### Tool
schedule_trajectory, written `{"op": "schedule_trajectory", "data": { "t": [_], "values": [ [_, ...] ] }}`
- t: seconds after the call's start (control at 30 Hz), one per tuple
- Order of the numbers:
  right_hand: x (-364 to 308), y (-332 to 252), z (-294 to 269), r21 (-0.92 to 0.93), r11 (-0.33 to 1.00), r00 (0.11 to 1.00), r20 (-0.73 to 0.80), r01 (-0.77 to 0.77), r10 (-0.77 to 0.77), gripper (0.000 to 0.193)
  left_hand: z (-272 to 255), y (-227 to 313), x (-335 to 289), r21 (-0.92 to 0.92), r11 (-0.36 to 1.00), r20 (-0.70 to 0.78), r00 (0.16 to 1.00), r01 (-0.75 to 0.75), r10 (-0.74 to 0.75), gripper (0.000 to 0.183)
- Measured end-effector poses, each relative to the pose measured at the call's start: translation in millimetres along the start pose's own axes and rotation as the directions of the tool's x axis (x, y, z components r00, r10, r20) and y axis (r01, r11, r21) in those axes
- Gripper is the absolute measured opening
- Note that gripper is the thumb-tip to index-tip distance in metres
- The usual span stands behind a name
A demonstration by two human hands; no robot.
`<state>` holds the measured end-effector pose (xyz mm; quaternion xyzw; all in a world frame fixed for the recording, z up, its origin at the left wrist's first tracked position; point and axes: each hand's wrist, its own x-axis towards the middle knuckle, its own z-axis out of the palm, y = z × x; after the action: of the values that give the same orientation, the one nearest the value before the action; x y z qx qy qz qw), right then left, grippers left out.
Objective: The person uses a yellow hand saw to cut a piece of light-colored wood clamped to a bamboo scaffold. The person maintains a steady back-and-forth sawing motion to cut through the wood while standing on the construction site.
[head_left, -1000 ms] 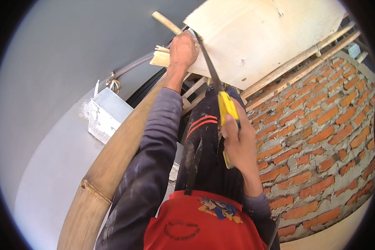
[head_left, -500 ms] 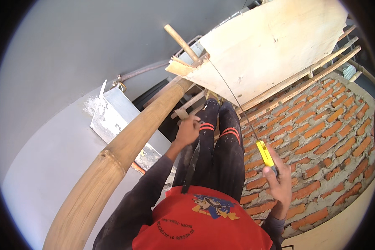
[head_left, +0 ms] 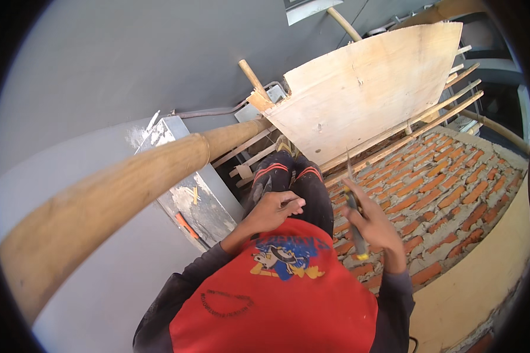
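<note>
Gripping saw (head_left: 357, 240) in wrapped fingers of right hand (head_left: 378, 226), nearer of the two, with long axis roughly fore-aft, board (head_left: 365, 88) ahead of both, and left hand (head_left: 267, 214) leftward, with fingers part-curled, apparently empty.

Your right hand (head_left: 372, 225) is gripping a yellow-and-grey-handled saw (head_left: 358, 241), its thin blade (head_left: 350, 167) pointing away from you, while your left hand (head_left: 272, 212) is hovering, fingers loosely bent, before your red shirt (head_left: 271, 300). Ahead, a pale plywood sheet (head_left: 365, 88) is lying over wooden poles (head_left: 453, 110) beside a brick wall (head_left: 450, 200), and a thick bamboo pole (head_left: 118, 182) is slanting past your left.
</note>
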<state>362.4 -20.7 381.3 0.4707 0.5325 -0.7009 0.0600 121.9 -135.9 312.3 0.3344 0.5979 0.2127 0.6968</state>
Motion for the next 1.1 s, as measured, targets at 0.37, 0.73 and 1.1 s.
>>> {"op": "schedule_trajectory", "data": {
  "t": [0.37,0.73,1.1],
  "values": [
    [69.8,-26.4,117.2,0.442,0.896,0.996,0.091,-0.046,0.006,0.077,-19.3,23.4,-115.6,0.061,0.998,-0.209,0.977,-0.021,0.034,0.039],
    [91.2,-84.5,186.7,0.136,0.99,0.863,0.503,-0.035,-0.039,0.068,-42.2,2.7,-246.7,0.031,0.942,-0.357,0.877,-0.335,0.323,0.054],
    [78.7,-123.0,309.3,-0.275,0.53,0.523,0.752,0.802,-0.401,0.064,16.8,-59.8,-234.2,-0.106,0.946,-0.877,0.478,-0.306,0.056,0.071]
  ]
}}
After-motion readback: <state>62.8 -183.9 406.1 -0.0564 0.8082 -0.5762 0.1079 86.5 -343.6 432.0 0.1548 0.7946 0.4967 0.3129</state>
